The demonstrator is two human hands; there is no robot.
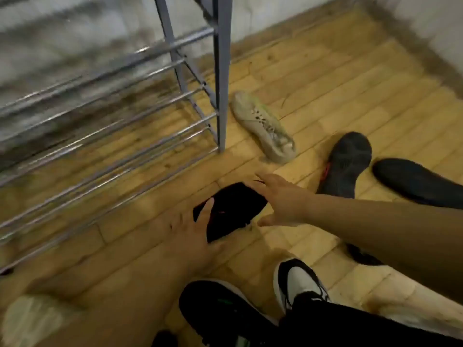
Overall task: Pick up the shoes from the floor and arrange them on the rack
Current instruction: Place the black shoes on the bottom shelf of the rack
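Note:
A black shoe [231, 209] lies on the wooden floor in the middle of the head view. My left hand [194, 236] is spread open at its near left side, fingertips touching its edge. My right hand [279, 197] is open at its right side, fingers stretched over the shoe's far end. Neither hand grips it. A beige sneaker [263, 126] lies beside the front leg of the rack [221, 96]. A dark shoe [347, 161] lies sole up at the right, with another black shoe [413, 181] further right. The rack's chrome bars [105, 151] are bare.
A black-and-white sneaker [299, 281] and a black shoe [220, 306] sit near the bottom, partly under a dark trouser leg [350, 324]. A pale shoe [30, 319] shows at the bottom left. A grey wall [426, 21] bounds the floor at the back and right.

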